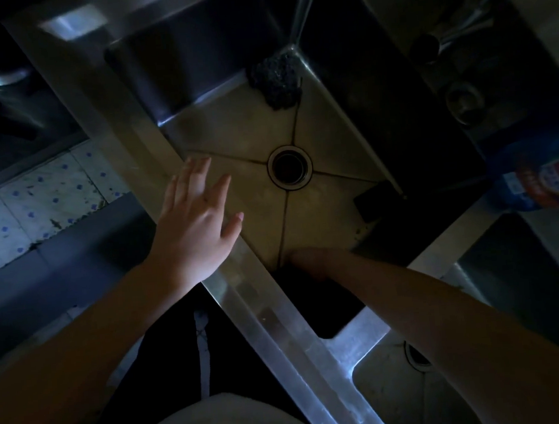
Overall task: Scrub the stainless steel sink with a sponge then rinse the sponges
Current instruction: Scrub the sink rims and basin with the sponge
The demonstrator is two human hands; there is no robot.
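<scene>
The stainless steel sink (233, 132) fills the middle of the head view, with its round drain (289, 168) at the centre of the floor. My left hand (196, 224) is flat with fingers spread over the sink's near left rim and holds nothing. My right hand (308, 262) reaches down into the near corner of the basin; it is in deep shadow and its fingers are hidden. A dark scouring pad (275, 79) lies in the far corner. A dark rectangular sponge-like block (373, 202) sits at the right wall.
A faucet (303, 8) hangs over the far wall. A second basin (400, 395) lies at the lower right, with another dark basin (524, 277) beside it. A blue detergent pack (547, 176) stands at the right. Tiled floor (39, 202) shows on the left.
</scene>
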